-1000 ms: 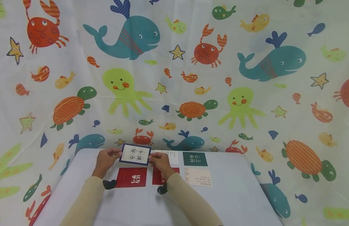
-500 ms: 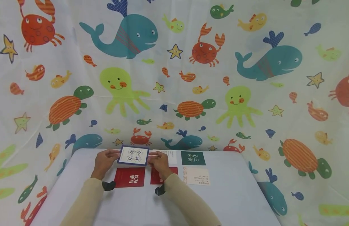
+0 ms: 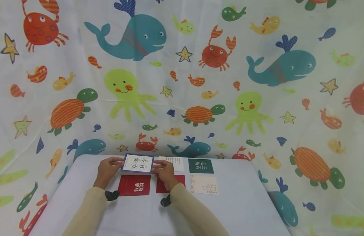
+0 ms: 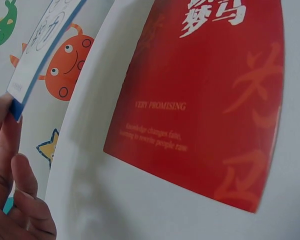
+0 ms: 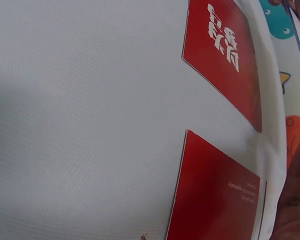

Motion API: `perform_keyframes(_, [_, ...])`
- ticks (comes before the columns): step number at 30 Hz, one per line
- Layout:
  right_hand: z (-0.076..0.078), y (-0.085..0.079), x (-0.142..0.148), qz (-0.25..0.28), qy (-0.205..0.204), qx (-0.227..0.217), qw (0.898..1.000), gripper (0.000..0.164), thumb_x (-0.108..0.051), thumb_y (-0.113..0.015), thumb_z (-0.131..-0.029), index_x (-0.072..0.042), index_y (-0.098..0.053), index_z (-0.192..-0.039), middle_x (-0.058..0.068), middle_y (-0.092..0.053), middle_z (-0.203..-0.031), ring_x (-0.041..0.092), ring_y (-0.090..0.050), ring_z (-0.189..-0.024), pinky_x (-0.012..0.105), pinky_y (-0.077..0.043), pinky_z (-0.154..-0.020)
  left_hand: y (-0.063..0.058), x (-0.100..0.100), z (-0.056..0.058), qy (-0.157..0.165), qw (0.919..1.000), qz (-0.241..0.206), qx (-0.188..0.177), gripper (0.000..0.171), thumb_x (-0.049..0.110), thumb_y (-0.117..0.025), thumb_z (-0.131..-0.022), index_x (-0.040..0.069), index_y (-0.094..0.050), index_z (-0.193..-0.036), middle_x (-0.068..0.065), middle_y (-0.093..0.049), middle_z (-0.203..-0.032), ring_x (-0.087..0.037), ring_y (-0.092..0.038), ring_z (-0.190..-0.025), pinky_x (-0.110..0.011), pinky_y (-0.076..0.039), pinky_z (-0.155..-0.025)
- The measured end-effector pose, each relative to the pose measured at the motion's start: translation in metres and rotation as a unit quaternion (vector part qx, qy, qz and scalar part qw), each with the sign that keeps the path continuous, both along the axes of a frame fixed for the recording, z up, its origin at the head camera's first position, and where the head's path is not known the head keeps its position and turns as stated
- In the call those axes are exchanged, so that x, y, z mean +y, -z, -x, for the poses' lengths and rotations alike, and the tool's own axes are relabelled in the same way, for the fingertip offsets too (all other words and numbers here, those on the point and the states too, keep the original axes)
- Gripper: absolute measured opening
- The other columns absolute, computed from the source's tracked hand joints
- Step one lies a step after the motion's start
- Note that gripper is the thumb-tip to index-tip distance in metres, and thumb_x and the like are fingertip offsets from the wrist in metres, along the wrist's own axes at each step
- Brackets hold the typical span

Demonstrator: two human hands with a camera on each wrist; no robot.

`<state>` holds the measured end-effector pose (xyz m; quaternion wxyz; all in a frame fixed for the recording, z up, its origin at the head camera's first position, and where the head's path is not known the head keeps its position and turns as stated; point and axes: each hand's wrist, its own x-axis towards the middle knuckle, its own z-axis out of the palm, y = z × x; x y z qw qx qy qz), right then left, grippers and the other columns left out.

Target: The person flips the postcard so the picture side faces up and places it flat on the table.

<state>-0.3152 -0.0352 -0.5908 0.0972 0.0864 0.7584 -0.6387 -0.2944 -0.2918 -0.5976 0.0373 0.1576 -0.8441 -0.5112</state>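
Note:
Between my two hands is a white card (image 3: 138, 163) with a blue border and round-framed black characters. My left hand (image 3: 108, 169) pinches its left edge; in the left wrist view that thumb and a finger (image 4: 10, 132) grip a corner. My right hand (image 3: 165, 172) pinches the right edge. The card is above the table surface in the left wrist view, behind a red card (image 3: 134, 185) with white characters. A second red card (image 3: 162, 184) lies partly hidden under my right hand and wrist. Beside that hand, a white card with text (image 3: 178, 164) is partly covered.
Farther right on the white-covered table (image 3: 244, 203) lie a dark green card (image 3: 201, 166) and a cream card (image 3: 206, 184). A curtain printed with sea animals (image 3: 182, 98) hangs just behind the table's back edge. Dark straps (image 3: 112, 195) sit at the wrists.
The blue-bordered card has come down slightly and leans flatter, both hands still pinching it. The cards on the table lie as before; the view has shifted a little.

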Motion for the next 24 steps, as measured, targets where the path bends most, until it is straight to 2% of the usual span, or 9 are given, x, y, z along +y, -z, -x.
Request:
perform_keyframes(4, [0.0007,-0.0015,-0.0018,0.005,0.001,0.007,1.0,0.032,-0.015,-0.085,-0.091,-0.024,-0.077,-0.121,-0.004,-0.08,-0.101,0.014,-0.079,-0.086,0.033,-0.065,-0.082,-0.0014,-0.0016,0.0005,-0.002,1.0,0.004,0.001,0.038,0.025,-0.066,-0.106,0.001,-0.068,-0.134,-0.027,-0.07,-0.128,-0.042,-0.062,-0.12,-0.054,-0.055,-0.101])
perform_keyframes(13, [0.001,0.0023,-0.0059,-0.001,-0.006,0.008,1.0,0.034,-0.014,-0.084,-0.091,-0.025,-0.077,-0.122,-0.004,-0.08,-0.1,0.014,-0.079,-0.084,0.032,-0.065,-0.081,-0.0047,-0.0068,-0.0037,-0.001,0.9999,0.001,-0.012,0.044,0.029,-0.068,-0.104,0.001,-0.067,-0.138,-0.028,-0.068,-0.133,-0.043,-0.06,-0.123,-0.059,-0.053,-0.108])
perform_keyframes(17, [0.0021,0.0027,-0.0064,-0.003,-0.013,0.002,1.0,0.038,-0.012,-0.084,-0.091,-0.026,-0.077,-0.126,-0.003,-0.079,-0.101,0.014,-0.078,-0.085,0.033,-0.065,-0.083,-0.0033,-0.0073,-0.0039,-0.001,0.9999,0.007,-0.011,0.043,0.026,-0.069,-0.103,0.001,-0.067,-0.138,-0.027,-0.07,-0.127,-0.041,-0.063,-0.118,-0.056,-0.055,-0.103])
perform_keyframes(21, [0.0034,0.0027,-0.0072,-0.009,-0.015,-0.006,1.0,0.042,-0.01,-0.083,-0.091,-0.024,-0.075,-0.13,-0.001,-0.077,-0.102,0.015,-0.077,-0.086,0.034,-0.065,-0.084,-0.0022,-0.0066,-0.0029,0.007,0.9998,0.012,-0.014,0.042,0.022,-0.07,-0.102,0.002,-0.068,-0.138,-0.026,-0.071,-0.125,-0.041,-0.063,-0.119,-0.054,-0.057,-0.1])
perform_keyframes(24, [0.0053,0.0037,-0.0077,-0.014,-0.017,-0.007,1.0,0.043,-0.008,-0.082,-0.092,-0.021,-0.074,-0.132,0.001,-0.075,-0.104,0.016,-0.076,-0.087,0.037,-0.065,-0.086,-0.001,-0.0069,-0.0018,0.02,0.9995,0.011,-0.021,0.044,0.021,-0.071,-0.101,0.003,-0.066,-0.141,-0.028,-0.069,-0.129,-0.044,-0.061,-0.124,-0.059,-0.054,-0.104])
